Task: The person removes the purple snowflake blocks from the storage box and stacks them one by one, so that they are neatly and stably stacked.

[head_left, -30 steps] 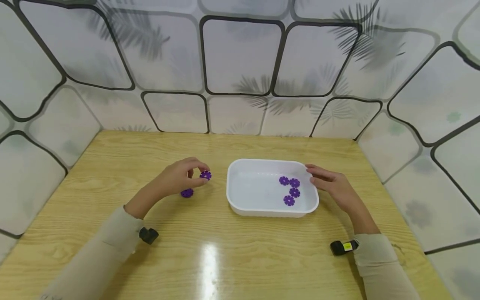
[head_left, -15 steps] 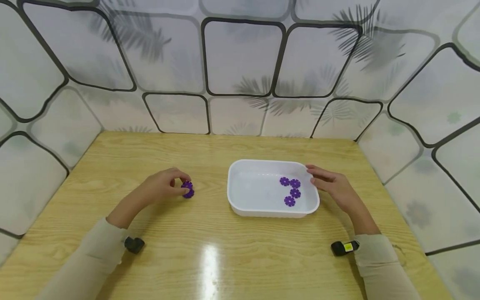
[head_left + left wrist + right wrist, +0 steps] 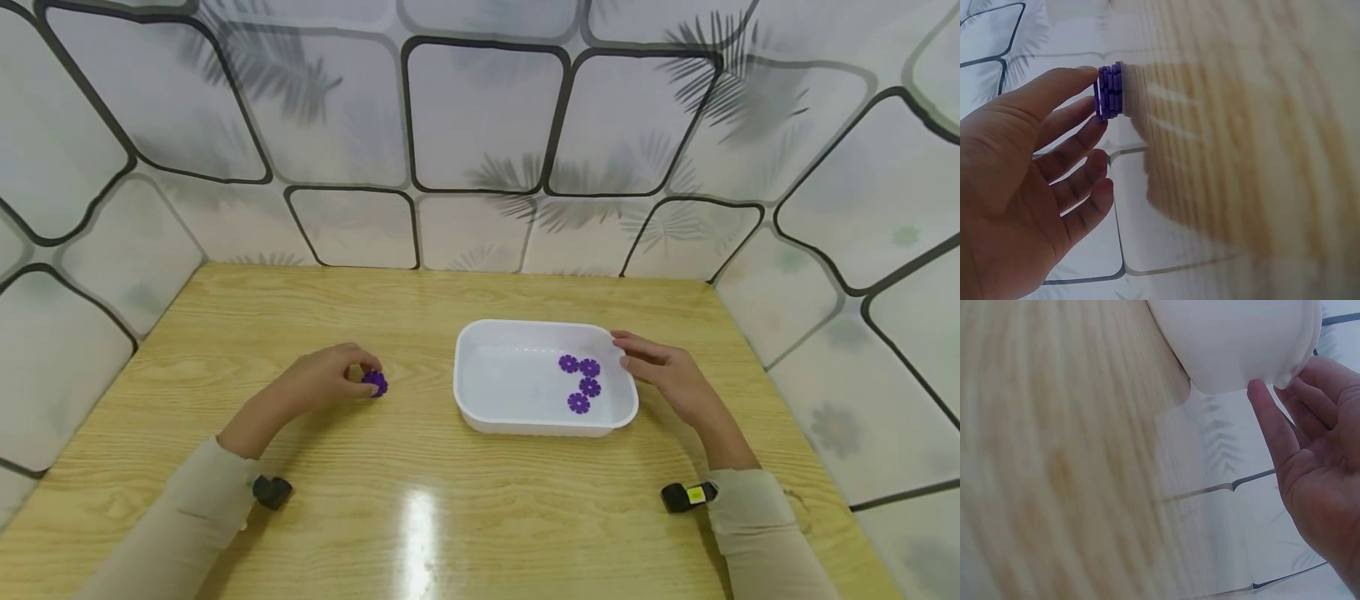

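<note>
In the head view, my left hand (image 3: 322,379) is left of the white plastic tray (image 3: 480,417). Its thumb and fingertips pinch a purple flower-shaped disc (image 3: 376,382). The left wrist view shows that disc edge-on against a short stack of purple discs (image 3: 1112,90) on the table, its outline partly hidden by fingertips. The other fingers of that hand are spread and bent slightly. My right hand (image 3: 667,375) holds the tray's right end, with its thumb and fingertips at the rim (image 3: 1310,337). Several similar purple discs (image 3: 589,386) lie flat inside the tray's right half.
A light wood table (image 3: 420,467) runs under both arms, with a glare spot near the front. Patterned sheeting (image 3: 480,125) rises behind it and along both sides. Dark wrist devices sit on the left (image 3: 272,492) and right (image 3: 686,497) sleeves.
My left hand has carried a purple disc left and toward me, away from the tray, onto the stack. The right hand and tray stay almost the same.
</note>
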`<control>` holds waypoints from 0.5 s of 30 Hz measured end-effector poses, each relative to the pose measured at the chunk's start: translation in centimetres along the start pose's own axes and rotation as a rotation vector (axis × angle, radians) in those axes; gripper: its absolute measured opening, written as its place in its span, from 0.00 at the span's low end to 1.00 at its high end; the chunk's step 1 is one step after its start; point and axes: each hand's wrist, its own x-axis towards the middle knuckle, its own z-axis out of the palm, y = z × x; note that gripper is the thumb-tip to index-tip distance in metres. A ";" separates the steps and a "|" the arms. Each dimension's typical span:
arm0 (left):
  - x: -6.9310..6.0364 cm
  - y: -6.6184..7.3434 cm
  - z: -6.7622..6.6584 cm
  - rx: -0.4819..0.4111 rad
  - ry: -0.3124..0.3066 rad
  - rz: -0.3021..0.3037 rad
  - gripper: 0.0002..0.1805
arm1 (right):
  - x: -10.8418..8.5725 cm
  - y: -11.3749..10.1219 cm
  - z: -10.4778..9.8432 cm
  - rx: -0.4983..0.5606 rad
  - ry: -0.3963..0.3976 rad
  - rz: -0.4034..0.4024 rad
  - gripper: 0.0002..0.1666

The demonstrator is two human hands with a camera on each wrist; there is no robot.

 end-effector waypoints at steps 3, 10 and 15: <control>0.0 0.0 -0.1 0.004 0.000 0.007 0.19 | 0.1 -0.1 0.0 -0.003 0.002 -0.002 0.34; -0.1 0.4 -0.7 -0.007 0.002 -0.011 0.20 | 0.1 -0.1 -0.1 -0.022 0.000 0.000 0.34; 0.5 1.8 -1.1 -0.028 0.040 0.021 0.21 | 0.0 0.0 0.0 -0.024 0.000 0.003 0.33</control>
